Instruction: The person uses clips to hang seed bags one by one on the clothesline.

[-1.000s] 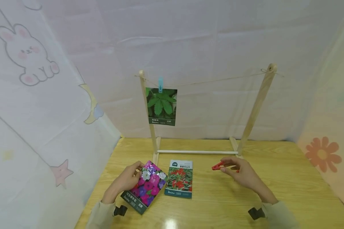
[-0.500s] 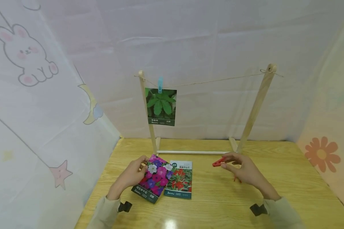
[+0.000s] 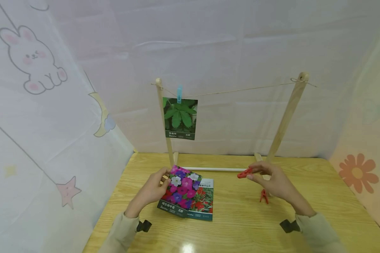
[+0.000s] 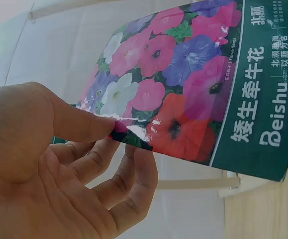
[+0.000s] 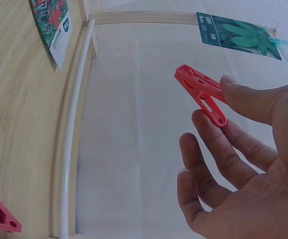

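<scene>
My left hand (image 3: 153,186) pinches a seed packet with pink, purple and white petunias (image 3: 183,188) by its left edge, thumb on the front face. It is held up and tilted, overlapping a red-flowered seed packet (image 3: 207,207) that lies on the table. Between thumb and fingertips of my right hand (image 3: 273,181) is a red clothespin (image 5: 201,92), its handles toward the palm. A second red clothespin (image 3: 264,196) rests on the table below that hand. From the string hangs a green-leaf seed packet (image 3: 180,119), held by a blue clothespin (image 3: 179,95).
A wooden frame has a left post (image 3: 169,144) and a right post (image 3: 288,114), with the string (image 3: 234,91) tied between their tops. A white rod (image 3: 215,169) joins the feet near the back of the wooden table (image 3: 234,232). Patterned cloth (image 3: 228,59) encloses the table.
My left hand has lifted the petunia packet up and to the right, partly over the red-flowered packet. The right hand has risen slightly with its clothespin, uncovering the second one on the table.
</scene>
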The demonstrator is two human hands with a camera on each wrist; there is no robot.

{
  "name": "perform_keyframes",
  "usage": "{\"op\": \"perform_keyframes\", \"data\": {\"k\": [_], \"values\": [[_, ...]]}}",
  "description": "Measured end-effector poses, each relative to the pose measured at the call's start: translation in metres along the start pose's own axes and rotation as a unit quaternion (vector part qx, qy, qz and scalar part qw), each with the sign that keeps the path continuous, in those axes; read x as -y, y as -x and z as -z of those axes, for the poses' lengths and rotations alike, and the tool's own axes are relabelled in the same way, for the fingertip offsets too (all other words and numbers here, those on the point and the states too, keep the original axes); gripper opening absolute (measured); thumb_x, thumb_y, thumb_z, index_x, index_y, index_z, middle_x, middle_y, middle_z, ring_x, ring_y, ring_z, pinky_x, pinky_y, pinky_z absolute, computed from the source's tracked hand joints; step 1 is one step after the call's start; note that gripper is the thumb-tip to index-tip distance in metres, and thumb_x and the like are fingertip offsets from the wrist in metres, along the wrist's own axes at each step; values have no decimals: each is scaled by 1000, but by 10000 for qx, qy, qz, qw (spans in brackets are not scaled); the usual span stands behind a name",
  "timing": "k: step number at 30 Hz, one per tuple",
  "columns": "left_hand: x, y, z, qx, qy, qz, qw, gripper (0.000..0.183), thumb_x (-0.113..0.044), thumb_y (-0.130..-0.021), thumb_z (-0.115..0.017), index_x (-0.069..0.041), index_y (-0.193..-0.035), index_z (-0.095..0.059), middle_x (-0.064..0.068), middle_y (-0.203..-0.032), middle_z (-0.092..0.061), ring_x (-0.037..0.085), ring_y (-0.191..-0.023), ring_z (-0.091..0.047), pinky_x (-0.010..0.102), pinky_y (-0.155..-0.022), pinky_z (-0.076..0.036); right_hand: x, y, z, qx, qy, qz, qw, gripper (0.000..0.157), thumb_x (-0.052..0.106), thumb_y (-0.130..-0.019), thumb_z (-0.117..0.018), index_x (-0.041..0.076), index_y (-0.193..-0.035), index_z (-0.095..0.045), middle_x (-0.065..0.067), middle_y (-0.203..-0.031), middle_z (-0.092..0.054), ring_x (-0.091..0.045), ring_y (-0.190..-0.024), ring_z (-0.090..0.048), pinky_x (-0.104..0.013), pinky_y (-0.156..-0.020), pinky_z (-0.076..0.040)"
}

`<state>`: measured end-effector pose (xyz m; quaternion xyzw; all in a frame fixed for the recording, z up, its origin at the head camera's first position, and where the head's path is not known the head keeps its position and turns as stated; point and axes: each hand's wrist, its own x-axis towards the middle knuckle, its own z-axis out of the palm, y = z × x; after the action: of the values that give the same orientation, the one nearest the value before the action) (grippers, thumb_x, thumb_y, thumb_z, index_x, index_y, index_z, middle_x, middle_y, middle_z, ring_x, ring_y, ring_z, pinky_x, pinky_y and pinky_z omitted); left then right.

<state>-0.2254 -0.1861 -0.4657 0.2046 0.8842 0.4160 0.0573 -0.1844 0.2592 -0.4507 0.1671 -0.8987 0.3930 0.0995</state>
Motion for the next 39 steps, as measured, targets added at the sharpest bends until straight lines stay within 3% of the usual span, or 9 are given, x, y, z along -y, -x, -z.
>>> {"op": "perform_keyframes", "data": {"k": [5, 11, 14, 18, 22, 28, 34, 39], "values": [[-8, -4, -3, -48, 82, -110, 9999, 20, -2, -109, -58, -6, -128, -63, 15, -125, -70, 24, -102, -71, 33, -72, -61, 4, -3, 9, -8, -51, -120, 9999, 31, 21, -99, -79, 12, -128, -74, -7, -121, -76, -18, -104, -71, -26, -86, -59], [-19, -11, -7, -344, 86, -102, 9993, 16, -2, -107, -60, -5, -122, -65, 14, -118, -72, 29, -103, -74, 38, -76, -64, 10, -5, 20, -63, 142, -223, 9996, 42, 23, -102, -76, 7, -141, -68, -13, -125, -75, -34, -110, -71, -26, -84, -59], [-23, -15, -9, -422, 225, -82, 9988, 19, -2, -106, -60, -4, -124, -65, 15, -119, -71, 29, -102, -74, 36, -71, -64, 12, -5, 24, -72, 121, -248, 9996, 47, 22, -103, -75, 5, -145, -64, -16, -125, -75, -37, -110, -71, -26, -83, -59], [-28, -17, -12, -431, 303, -156, 9985, 21, -2, -106, -60, -3, -126, -66, 17, -121, -72, 31, -101, -74, 36, -70, -64, 13, -6, 27, -43, -11, -262, 9996, 44, 22, -103, -74, 8, -144, -65, -14, -125, -75, -24, -108, -71, -27, -79, -58], [-31, -19, -15, -410, 273, -278, 9984, 14, -5, -107, -60, -6, -120, -66, 17, -122, -71, 35, -104, -73, 40, -77, -63, 17, -10, 30, -128, 13, -104, 9999, 39, 20, -102, -75, 11, -140, -69, -10, -121, -77, -9, -104, -70, -27, -76, -57], [-38, -25, -16, -466, 390, -223, 9979, 7, -11, -109, -60, -11, -115, -65, 13, -123, -72, 35, -109, -74, 41, -76, -63, 25, -18, 37, -177, 39, 129, 9998, 40, 18, -103, -74, 11, -142, -67, -12, -120, -77, -11, -103, -70, -26, -75, -60], [-48, -35, -14, -619, 447, -453, 9961, 16, -10, -109, -61, -4, -124, -64, 17, -121, -70, 31, -102, -76, 37, -76, -65, 32, -28, 44, -303, 239, 321, 9987, 38, 17, -100, -78, 11, -137, -72, -10, -119, -79, -5, -100, -68, -25, -75, -58], [-58, -44, -10, -735, 746, -604, 9927, 15, -6, -107, -63, -1, -122, -64, 18, -117, -70, 31, -96, -77, 31, -74, -66, 42, -35, 51, -344, 299, 332, 9984, 40, 19, -100, -78, 13, -140, -71, -9, -118, -79, 1, -100, -66, -25, -77, -56]]}}
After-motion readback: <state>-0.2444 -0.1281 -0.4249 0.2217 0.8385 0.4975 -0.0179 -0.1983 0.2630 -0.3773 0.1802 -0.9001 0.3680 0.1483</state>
